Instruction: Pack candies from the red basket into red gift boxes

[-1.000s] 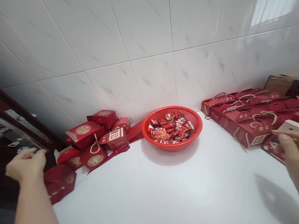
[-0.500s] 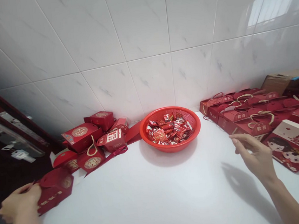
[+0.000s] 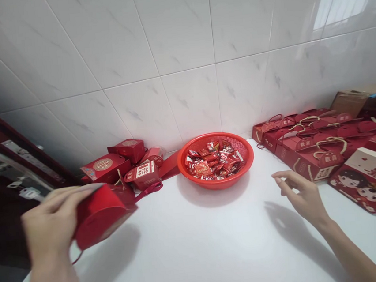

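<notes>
My left hand [image 3: 51,220] grips a red gift box [image 3: 102,215] by its near-left side. The box is tilted and off the table, casting a shadow on the white top; a thin dark cord hangs below it. Part of the pile of red boxes behind is hidden by it. Over the table on the right hovers my right hand [image 3: 301,194], holding nothing, its fingers loosely bent and apart. Between the hands, farther back, stands a red plastic basket [image 3: 185,176] of wrapped candies [image 3: 213,160].
Several small red boxes [image 3: 104,164] are piled at the back left. Rows of red boxes with rope handles [image 3: 308,151] fill the back right, near a box with cartoon figures [image 3: 366,181]. A tiled wall [image 3: 191,101] stands behind; a dark door with keys [image 3: 30,193] is at left.
My left hand has lifted the red gift box from the left side and brought it rightward, turning it. My right hand has shifted a little to the left.
</notes>
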Motion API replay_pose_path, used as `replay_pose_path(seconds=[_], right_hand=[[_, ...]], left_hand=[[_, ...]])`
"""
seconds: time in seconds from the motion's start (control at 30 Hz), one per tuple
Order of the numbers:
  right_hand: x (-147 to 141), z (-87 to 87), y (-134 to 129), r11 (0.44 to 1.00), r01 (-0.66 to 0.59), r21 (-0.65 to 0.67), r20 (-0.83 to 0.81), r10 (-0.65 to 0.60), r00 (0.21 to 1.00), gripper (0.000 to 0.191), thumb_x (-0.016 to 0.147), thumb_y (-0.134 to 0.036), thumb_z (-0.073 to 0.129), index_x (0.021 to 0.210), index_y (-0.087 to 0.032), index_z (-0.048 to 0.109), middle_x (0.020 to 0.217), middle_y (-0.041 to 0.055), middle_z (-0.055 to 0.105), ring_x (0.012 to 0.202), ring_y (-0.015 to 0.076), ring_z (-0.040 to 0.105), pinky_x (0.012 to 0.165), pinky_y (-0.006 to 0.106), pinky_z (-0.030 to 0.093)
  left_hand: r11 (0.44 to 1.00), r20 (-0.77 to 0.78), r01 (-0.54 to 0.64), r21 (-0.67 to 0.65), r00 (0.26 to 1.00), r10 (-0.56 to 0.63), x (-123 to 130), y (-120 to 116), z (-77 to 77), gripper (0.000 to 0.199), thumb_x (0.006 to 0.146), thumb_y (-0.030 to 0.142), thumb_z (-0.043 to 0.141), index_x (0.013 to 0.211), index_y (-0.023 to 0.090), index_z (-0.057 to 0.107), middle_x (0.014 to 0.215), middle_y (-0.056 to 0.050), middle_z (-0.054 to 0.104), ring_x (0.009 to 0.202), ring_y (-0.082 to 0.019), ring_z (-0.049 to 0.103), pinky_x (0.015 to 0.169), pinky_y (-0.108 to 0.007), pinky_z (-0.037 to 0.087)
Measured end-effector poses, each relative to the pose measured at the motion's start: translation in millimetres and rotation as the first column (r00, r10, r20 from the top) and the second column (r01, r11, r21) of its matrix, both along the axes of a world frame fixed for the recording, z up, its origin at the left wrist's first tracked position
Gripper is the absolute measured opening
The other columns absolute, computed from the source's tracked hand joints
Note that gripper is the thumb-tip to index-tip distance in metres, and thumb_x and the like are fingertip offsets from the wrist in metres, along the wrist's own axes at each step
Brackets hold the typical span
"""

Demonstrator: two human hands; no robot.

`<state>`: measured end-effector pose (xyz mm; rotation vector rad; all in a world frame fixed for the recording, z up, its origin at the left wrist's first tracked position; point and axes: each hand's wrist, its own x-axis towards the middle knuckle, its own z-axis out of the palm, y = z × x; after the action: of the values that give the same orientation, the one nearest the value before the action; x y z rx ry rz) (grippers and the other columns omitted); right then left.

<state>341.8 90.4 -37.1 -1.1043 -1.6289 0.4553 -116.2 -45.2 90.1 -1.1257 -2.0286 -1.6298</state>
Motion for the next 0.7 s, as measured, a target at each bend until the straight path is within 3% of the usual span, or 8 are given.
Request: replay_pose_path(seconds=[0.07,0.13,0.3,0.43,0.57,0.63,0.7], right_hand=[[-13.1,4.4,-5.1,0.996,-0.089,-0.017,0.026,0.09,0.996,0.021,0.091,-0.04,0.058,0.089,-0.021,0.067,0.059,-0.0004,0.06,0.047,0.0152,0.056,0.042,0.025,0.044],[-27.9,11.6,-12.1,0.978,-0.206,-0.037,0.048,0.208,0.977,0.019,0.093,-0.037,0.056,0.093,-0.021,0.067,0.063,0.0003,0.063,0.049,0.0149,0.057,0.046,0.026,0.047],[-62.3,32.2,-27.7,0.859,-0.512,-0.021,0.122,0.511,0.851,0.027,0.098,-0.035,0.051,0.118,-0.022,0.065,0.085,0.0042,0.071,0.053,0.0118,0.054,0.053,0.025,0.049],[-77.3,39.4,-31.3,0.833,-0.552,-0.028,0.22,0.544,0.81,0.033,0.1,-0.037,0.05,0.124,-0.02,0.064,0.072,0.001,0.066,0.053,0.0115,0.05,0.055,0.025,0.044],[-80.1,35.3,-30.1,0.817,-0.567,-0.105,0.337,0.566,0.753,0.031,0.101,-0.04,0.05,0.1,-0.019,0.074,0.067,0.0008,0.062,0.056,0.0123,0.051,0.057,0.025,0.041],[-78.3,30.5,-29.7,0.793,-0.591,-0.147,0.328,0.603,0.727,0.031,0.1,-0.041,0.052,0.099,-0.02,0.075,0.075,0.0029,0.064,0.062,0.0128,0.055,0.06,0.025,0.044],[-75.4,25.8,-30.1,0.761,-0.619,-0.195,0.268,0.648,0.712,0.028,0.098,-0.042,0.056,0.102,-0.02,0.075,0.082,0.0042,0.065,0.067,0.0133,0.058,0.065,0.026,0.048]], left_hand=[[0.94,0.099,0.296,-0.17,0.954,-0.283,28.2,29.6,-4.5,0.019,0.066,0.036,0.065,0.067,0.021,0.077,0.08,-0.001,0.076,0.086,-0.023,0.068,0.089,-0.035,0.055],[0.852,0.106,0.454,-0.262,0.891,-0.442,62.3,52.4,-11.2,0.021,0.068,0.037,0.066,0.072,0.022,0.079,0.081,-0.001,0.076,0.08,-0.021,0.068,0.078,-0.031,0.056],[0.665,0.057,0.641,-0.383,0.735,-0.676,134.7,80.0,-35.2,0.022,0.077,0.033,0.06,0.078,0.021,0.079,0.08,-0.003,0.076,0.073,-0.019,0.068,0.062,-0.025,0.053],[0.553,0.124,0.72,-0.418,0.649,-0.751,157.3,85.1,-51.1,0.025,0.082,0.032,0.061,0.095,0.02,0.079,0.099,-0.006,0.079,0.089,-0.023,0.072,0.073,-0.028,0.056],[0.51,0.229,0.754,-0.413,0.628,-0.744,157.7,86.3,-64.9,0.037,0.084,0.036,0.062,0.115,0.019,0.074,0.102,-0.007,0.079,0.086,-0.023,0.072,0.072,-0.03,0.057],[0.495,0.273,0.76,-0.421,0.626,-0.731,154.8,87.0,-73.5,0.041,0.087,0.041,0.06,0.119,0.018,0.072,0.101,-0.007,0.078,0.083,-0.022,0.071,0.073,-0.031,0.057],[0.496,0.318,0.775,-0.392,0.62,-0.717,151.2,87.8,-83.5,0.043,0.088,0.044,0.058,0.119,0.018,0.07,0.11,-0.008,0.077,0.092,-0.023,0.071,0.082,-0.034,0.056]])
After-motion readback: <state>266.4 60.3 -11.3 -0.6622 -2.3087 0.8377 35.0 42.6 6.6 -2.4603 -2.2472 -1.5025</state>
